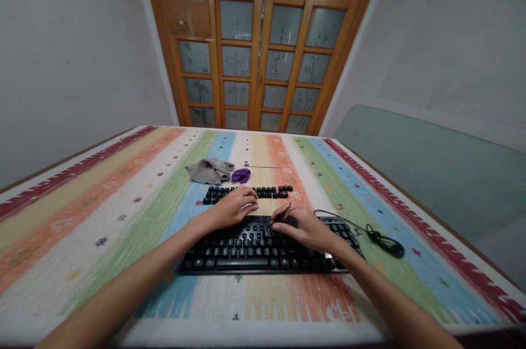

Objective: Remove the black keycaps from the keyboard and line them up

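Observation:
A black keyboard (246, 264) lies across the tablecloth in front of me, with several keycaps off its upper rows. My left hand (236, 207) is over the gap between the keyboard and a line of loose black keycaps (269, 192), partly hiding both. Its fingers are bent and point right, with thumb and fingertips apart. Above the keyboard's upper middle, my right hand (299, 224) has its thumb and fingers curled close together. Something dark shows between those fingers, too small to tell from the keys behind.
Beyond the keycaps lie a grey cloth (209, 170), a crumpled purple cloth (240, 175) and a thin rod (263, 166). The keyboard's bundled cable (386, 242) rests to the right. A pale green panel (411, 157) stands along the table's right side.

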`<act>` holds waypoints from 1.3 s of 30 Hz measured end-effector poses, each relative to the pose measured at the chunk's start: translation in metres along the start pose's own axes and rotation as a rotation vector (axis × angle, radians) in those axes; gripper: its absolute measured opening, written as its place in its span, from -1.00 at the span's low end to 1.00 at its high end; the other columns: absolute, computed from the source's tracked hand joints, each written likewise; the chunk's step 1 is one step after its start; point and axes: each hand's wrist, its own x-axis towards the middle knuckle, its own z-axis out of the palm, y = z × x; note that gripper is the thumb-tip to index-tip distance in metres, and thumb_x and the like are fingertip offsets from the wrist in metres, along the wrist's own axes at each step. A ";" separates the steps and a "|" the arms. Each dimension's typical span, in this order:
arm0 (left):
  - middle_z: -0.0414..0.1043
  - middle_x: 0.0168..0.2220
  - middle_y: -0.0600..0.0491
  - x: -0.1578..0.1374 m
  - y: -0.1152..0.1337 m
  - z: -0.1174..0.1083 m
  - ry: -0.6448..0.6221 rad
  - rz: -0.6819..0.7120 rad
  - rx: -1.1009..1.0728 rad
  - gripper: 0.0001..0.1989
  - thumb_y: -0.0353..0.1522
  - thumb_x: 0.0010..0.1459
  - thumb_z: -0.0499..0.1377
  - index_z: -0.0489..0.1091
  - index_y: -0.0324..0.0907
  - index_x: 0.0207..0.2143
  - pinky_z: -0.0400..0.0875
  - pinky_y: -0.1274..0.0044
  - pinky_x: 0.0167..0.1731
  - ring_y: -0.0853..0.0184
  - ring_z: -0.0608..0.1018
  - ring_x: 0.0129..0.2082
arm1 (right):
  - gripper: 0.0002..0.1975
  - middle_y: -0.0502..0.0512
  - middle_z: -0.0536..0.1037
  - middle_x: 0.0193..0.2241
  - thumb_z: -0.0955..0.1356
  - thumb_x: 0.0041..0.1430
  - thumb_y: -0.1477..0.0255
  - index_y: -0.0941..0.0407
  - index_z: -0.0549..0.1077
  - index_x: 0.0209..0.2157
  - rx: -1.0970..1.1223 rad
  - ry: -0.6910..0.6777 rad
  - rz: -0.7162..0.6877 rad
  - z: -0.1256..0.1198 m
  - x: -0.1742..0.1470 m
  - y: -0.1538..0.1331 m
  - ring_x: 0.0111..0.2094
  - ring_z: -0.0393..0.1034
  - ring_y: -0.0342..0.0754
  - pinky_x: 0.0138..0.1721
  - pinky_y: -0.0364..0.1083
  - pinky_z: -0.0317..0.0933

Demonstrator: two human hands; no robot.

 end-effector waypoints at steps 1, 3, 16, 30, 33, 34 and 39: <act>0.40 -0.12 -0.06 -0.003 0.005 0.000 -0.020 0.005 -0.023 -0.80 -0.44 0.32 0.01 0.43 -0.20 -0.19 0.35 0.39 -0.02 0.26 0.42 -0.07 | -0.84 0.12 0.59 -0.26 0.36 0.26 0.34 0.14 0.51 -0.23 0.008 0.007 0.005 0.002 0.000 0.000 -0.21 0.47 0.00 -0.13 -0.04 0.29; 0.41 -0.09 -0.05 -0.010 0.014 -0.001 -0.073 -0.004 -0.054 -0.76 -0.49 0.31 -0.01 0.40 -0.18 -0.08 0.35 0.41 0.00 0.27 0.43 -0.05 | -0.84 0.12 0.60 -0.28 0.36 0.26 0.33 0.14 0.51 -0.25 0.025 0.025 0.013 0.005 0.000 0.000 -0.24 0.48 0.00 -0.16 -0.05 0.30; 0.46 -0.08 -0.04 -0.021 0.023 0.002 -0.201 -0.042 -0.074 -0.85 -0.45 0.24 0.12 0.47 -0.18 -0.18 0.37 0.43 -0.02 0.25 0.49 -0.07 | -0.89 0.12 0.62 -0.31 0.38 0.22 0.38 0.13 0.51 -0.30 0.001 0.127 0.026 0.025 -0.003 -0.006 -0.30 0.50 0.00 -0.20 -0.06 0.32; 0.47 -0.09 -0.03 -0.022 0.020 0.004 -0.174 -0.027 -0.091 -0.83 -0.45 0.24 0.12 0.49 -0.16 -0.19 0.37 0.43 -0.02 0.26 0.49 -0.08 | -0.83 0.16 0.58 -0.33 0.30 0.30 0.37 0.17 0.47 -0.29 -0.148 -0.006 0.034 0.015 0.007 -0.013 -0.28 0.46 0.03 -0.19 -0.03 0.28; 0.47 -0.10 -0.03 -0.022 0.020 0.004 -0.170 -0.027 -0.099 -0.83 -0.46 0.23 0.12 0.50 -0.16 -0.20 0.38 0.42 -0.02 0.25 0.50 -0.09 | -0.78 0.10 0.56 -0.40 0.30 0.31 0.31 0.16 0.47 -0.29 -0.102 -0.016 0.062 0.013 0.012 -0.006 -0.37 0.43 -0.02 -0.30 -0.08 0.25; 0.48 -0.10 -0.03 -0.022 0.019 0.004 -0.169 -0.025 -0.103 -0.83 -0.47 0.23 0.12 0.50 -0.15 -0.20 0.39 0.42 -0.02 0.25 0.50 -0.09 | -0.76 0.09 0.55 -0.41 0.29 0.31 0.28 0.16 0.48 -0.28 -0.092 -0.019 0.064 0.013 0.014 -0.003 -0.39 0.42 -0.04 -0.33 -0.10 0.23; 0.48 -0.11 -0.02 -0.022 0.019 0.005 -0.158 -0.022 -0.119 -0.81 -0.51 0.20 0.12 0.50 -0.14 -0.22 0.38 0.42 -0.02 0.26 0.51 -0.09 | -0.73 0.04 0.54 -0.46 0.30 0.31 0.26 0.16 0.49 -0.31 -0.068 -0.024 0.042 0.014 0.021 0.003 -0.43 0.39 -0.08 -0.37 -0.13 0.19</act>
